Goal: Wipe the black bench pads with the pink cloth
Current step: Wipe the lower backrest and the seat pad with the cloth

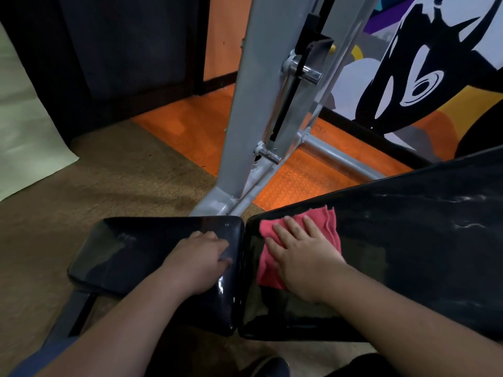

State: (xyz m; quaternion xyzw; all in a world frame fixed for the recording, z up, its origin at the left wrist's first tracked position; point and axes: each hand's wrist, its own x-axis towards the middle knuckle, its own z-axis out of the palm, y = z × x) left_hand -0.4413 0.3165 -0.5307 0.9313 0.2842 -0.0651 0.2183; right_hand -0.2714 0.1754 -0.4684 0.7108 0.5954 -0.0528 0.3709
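Note:
Two glossy black bench pads lie side by side with a narrow gap between them. The smaller seat pad [122,248] is on the left; the long back pad [408,240] runs off to the right. The pink cloth [268,263] lies flat on the left end of the back pad. My right hand [302,254] presses flat on the cloth, fingers spread. My left hand [202,258] rests on the right part of the seat pad, fingers curled down, holding nothing. Streaks show on both pads.
A grey metal machine frame [239,126] rises behind the pads, with chrome pegs [304,72]. Orange rubber floor [190,121] lies beyond, brown carpet [109,180] to the left. A painted wall [422,63] stands at the right. The bench's dark base bar [73,317] shows lower left.

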